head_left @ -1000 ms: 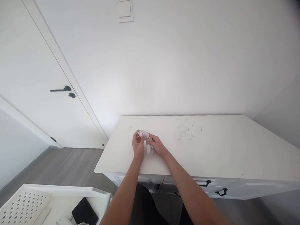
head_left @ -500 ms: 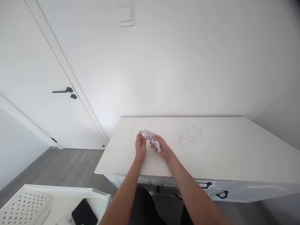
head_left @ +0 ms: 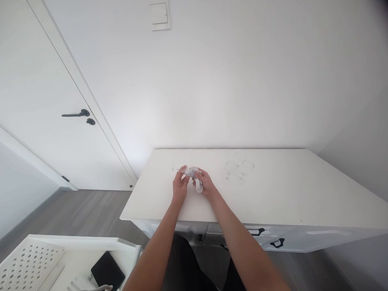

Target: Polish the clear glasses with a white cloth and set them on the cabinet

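Observation:
Both my hands meet over the left half of a white dresser top (head_left: 278,189). Between them is a small white object (head_left: 195,174), too small to identify, with a rounded body and a short white piece hanging down. My left hand (head_left: 179,187) pinches its left end with the fingertips. My right hand (head_left: 205,184) grips its right side and the hanging piece. The object is held just above the surface.
Faint ring marks (head_left: 238,166) show on the dresser top to the right. Black drawer handles (head_left: 267,238) line the dresser front. A white door with a black lever (head_left: 76,115) stands at left. A white perforated cart (head_left: 32,265) with a black pad (head_left: 107,273) sits lower left.
My hands have kept turning the small white object; the hanging piece swung from right of my hands back under them. The view shifted slightly.

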A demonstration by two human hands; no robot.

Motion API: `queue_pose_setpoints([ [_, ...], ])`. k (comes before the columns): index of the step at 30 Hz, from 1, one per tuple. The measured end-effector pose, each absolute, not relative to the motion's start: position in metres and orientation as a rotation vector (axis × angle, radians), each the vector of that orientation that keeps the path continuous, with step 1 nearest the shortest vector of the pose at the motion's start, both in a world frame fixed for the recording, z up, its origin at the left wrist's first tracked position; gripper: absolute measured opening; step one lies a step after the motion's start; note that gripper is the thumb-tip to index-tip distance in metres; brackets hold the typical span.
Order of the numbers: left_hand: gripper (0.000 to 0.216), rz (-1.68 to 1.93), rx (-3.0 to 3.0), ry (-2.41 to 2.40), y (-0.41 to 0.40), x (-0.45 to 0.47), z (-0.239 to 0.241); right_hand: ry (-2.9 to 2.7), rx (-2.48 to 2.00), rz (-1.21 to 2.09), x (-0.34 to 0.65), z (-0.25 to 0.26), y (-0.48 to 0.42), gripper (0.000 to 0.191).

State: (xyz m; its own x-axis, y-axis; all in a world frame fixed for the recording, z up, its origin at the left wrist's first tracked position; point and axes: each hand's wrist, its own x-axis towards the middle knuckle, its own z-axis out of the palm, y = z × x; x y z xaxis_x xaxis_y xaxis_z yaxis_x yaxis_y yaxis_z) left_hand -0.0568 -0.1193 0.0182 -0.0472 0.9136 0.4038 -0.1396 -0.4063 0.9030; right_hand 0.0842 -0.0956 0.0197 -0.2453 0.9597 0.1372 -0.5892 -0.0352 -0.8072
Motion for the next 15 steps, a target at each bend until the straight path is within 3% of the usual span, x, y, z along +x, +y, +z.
queue_pose_setpoints([
  [4, 0.049, 1.462, 0.977, 0.787, -0.120, -0.064, 0.013, -0.799, -0.582, 1.396, 0.088, 0.018, -0.092, 0.031],
  [8, 0.070, 1.092, 0.742, 0.661, -0.129, -0.088, 0.018, -0.979, -0.646, 1.271, 0.084, 0.022, -0.098, 0.029],
  [12, 0.044, 0.896, 0.981, 0.639, -0.146, -0.100, 0.025, -1.237, -0.729, 1.192, 0.078, 0.027, -0.105, 0.033],
  [15, 0.049, 0.937, 1.164, 0.699, -0.157, -0.098, 0.024, -1.178, -0.777, 1.108, 0.077, 0.028, -0.107, 0.041],
])
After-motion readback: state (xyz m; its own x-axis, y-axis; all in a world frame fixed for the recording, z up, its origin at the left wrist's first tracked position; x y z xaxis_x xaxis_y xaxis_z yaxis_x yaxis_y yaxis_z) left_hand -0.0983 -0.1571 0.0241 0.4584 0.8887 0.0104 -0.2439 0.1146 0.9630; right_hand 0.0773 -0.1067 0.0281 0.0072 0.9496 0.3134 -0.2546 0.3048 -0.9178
